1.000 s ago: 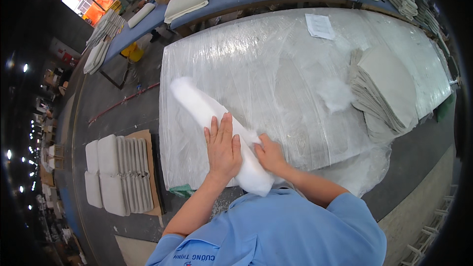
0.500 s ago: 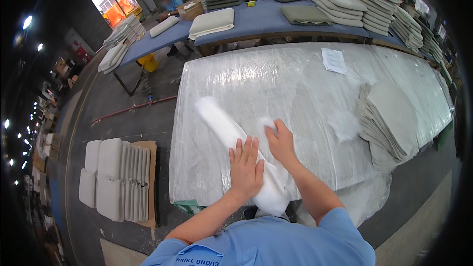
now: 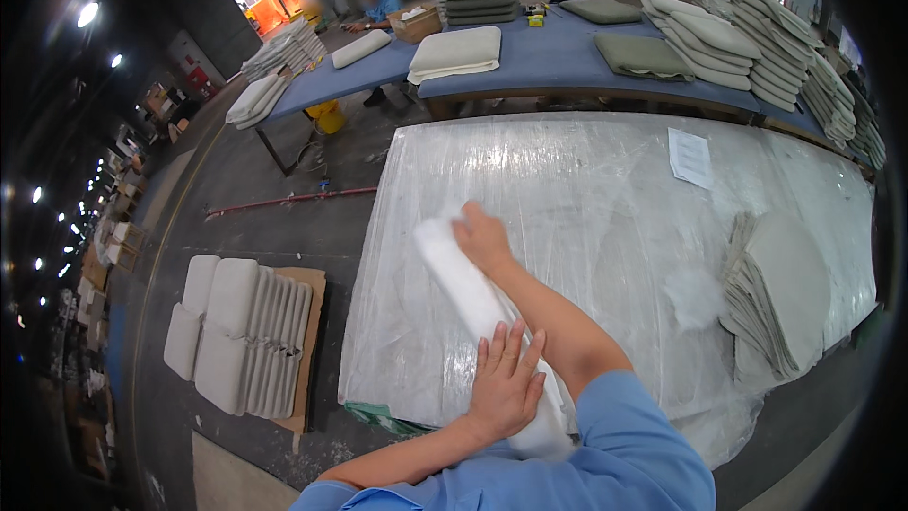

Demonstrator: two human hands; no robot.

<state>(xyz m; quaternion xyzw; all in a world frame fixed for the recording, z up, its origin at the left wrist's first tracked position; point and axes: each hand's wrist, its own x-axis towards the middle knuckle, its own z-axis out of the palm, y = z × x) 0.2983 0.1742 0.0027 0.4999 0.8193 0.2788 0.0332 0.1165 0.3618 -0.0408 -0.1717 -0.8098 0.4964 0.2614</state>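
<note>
A long counter (image 3: 605,189) wrapped in clear plastic sheet fills the view, with a blue counter (image 3: 539,61) of stacked cushions beyond it and other people working at its far side. On the right of the near counter lies a fanned stack of grey covers (image 3: 780,293), a tuft of white fibre (image 3: 695,295) just beside it, and a paper sheet (image 3: 690,157) further back. On the floor to the left, pale pads (image 3: 236,331) lie on cardboard.

The white roll (image 3: 473,312) lies diagonally across the counter's near left part. The left hand (image 3: 506,383) presses flat on its near end, fingers spread wide — holding nothing, only bearing down. The right hand (image 3: 482,238) is curled over the far end, gripping it.

To roll it well, I judge both hands should press evenly — keeping the wadding tight and its edges aligned, with no slack between them.
</note>
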